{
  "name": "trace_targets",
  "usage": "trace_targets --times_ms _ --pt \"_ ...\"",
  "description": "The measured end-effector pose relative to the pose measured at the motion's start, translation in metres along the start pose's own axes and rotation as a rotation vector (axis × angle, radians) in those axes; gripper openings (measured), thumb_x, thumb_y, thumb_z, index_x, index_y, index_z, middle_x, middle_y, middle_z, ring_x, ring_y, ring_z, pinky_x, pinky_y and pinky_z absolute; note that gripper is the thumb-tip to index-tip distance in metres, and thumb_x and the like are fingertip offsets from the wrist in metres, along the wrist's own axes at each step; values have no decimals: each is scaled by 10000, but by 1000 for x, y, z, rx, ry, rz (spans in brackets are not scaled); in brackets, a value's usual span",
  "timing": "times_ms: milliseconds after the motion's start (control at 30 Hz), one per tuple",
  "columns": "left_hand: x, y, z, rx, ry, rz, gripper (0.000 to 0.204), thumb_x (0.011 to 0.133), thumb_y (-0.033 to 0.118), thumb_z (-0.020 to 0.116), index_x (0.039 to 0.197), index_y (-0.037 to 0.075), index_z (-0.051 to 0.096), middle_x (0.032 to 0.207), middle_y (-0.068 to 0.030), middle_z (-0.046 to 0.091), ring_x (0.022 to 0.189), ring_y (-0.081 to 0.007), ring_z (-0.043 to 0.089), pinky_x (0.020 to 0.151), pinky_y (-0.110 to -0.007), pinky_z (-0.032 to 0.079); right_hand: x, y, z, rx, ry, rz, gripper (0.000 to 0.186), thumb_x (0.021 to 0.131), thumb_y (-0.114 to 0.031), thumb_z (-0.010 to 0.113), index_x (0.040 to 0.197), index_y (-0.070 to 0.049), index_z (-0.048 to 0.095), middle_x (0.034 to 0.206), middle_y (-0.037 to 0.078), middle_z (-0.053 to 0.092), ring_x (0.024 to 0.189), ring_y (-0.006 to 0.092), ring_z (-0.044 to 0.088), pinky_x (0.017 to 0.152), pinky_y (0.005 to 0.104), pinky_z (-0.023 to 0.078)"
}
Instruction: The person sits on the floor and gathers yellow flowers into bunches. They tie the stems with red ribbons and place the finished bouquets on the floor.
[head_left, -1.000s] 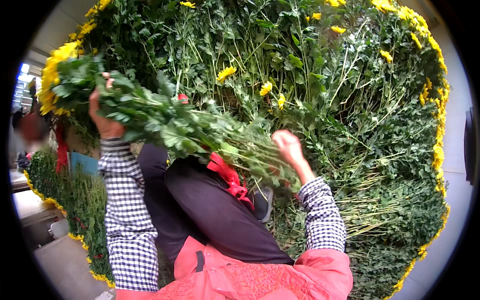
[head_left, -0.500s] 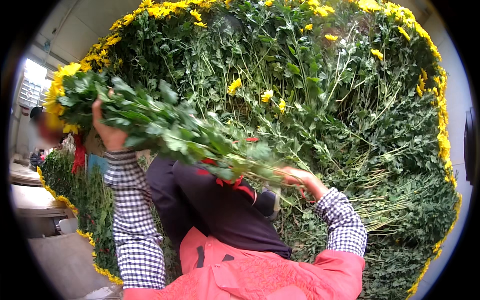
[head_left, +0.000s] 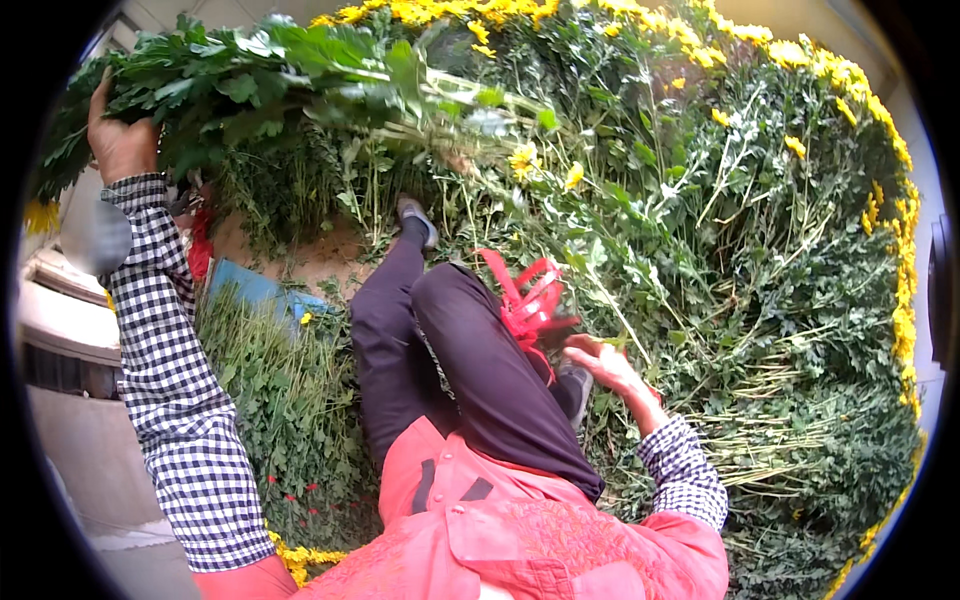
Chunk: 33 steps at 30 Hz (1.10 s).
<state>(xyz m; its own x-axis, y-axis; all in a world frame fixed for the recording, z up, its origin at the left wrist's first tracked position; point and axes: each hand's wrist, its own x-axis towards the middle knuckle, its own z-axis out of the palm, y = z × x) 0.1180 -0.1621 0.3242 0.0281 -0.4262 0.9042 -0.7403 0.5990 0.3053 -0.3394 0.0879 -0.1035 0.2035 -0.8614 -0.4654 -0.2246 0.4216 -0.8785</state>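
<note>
My left hand (head_left: 122,148) is raised at the far left, closed around a thick bunch of leafy chrysanthemums (head_left: 250,85). The bunch lies level, its bare stems pointing right and blurred by motion. Its blooms are mostly out of sight at the left rim. My right hand (head_left: 608,368) is beside my right knee, its fingers stretched out and apart from the bunch. Just up and left of it, a cluster of red ribbon strips (head_left: 525,300) hangs by the knee, slightly blurred.
Piled chrysanthemums (head_left: 760,300), stems inward, curve around my front and right, edged by yellow blooms (head_left: 905,260). More stems (head_left: 270,400) lie at my left, near a blue sheet (head_left: 250,290) and brown floor (head_left: 300,250). My legs (head_left: 470,350) stretch forward between them.
The bunch has moved up and left with my left hand and now lies level. My right hand has come off the stem ends. The red strips by my knee now show fully.
</note>
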Motion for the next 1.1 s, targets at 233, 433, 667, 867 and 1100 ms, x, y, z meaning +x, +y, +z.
trace_targets --times_ms 233,433,667,867,1100 --pt "-12 27 -15 24 -78 -94 679 706 -194 623 1333 11 460 1303 -131 540 1175 -208 535 1036 -304 413 135 -25 -20 1005 253 -330 727 984 -582 251 1426 -9 326 1450 186 385 1035 263 602 718 333 563" --pt "-8 -27 -74 -106 -35 -165 618 762 -70 698 1315 -31 425 1252 -166 576 1146 -231 561 1002 -371 461 142 55 -121 383 946 144 607 937 -574 425 1286 -80 478 1103 180 618 1015 283 632 796 391 507" --pt "-29 -86 -118 499 -22 -77 650 757 -99 664 1339 -50 376 1238 -189 588 1105 -233 594 1011 -318 438 37 -87 8 -507 516 -338 378 888 -347 611 1137 -65 650 1076 149 674 943 280 654 825 385 509" --pt "-85 -98 -77 216 -17 -237 574 783 -71 679 1290 -90 409 1212 -179 600 1090 -217 594 983 -326 454 115 -160 51 1074 -75 -601 692 883 -553 585 1314 -24 466 1158 158 625 677 112 574 594 236 474" --pt "-113 -110 -98 152 -4 -385 619 762 -80 699 1310 -65 411 1218 -177 597 1079 -220 599 978 -333 461 151 -190 0 1652 -41 -697 359 1014 -420 413 746 -186 457 619 -88 479 423 49 307 379 221 245"
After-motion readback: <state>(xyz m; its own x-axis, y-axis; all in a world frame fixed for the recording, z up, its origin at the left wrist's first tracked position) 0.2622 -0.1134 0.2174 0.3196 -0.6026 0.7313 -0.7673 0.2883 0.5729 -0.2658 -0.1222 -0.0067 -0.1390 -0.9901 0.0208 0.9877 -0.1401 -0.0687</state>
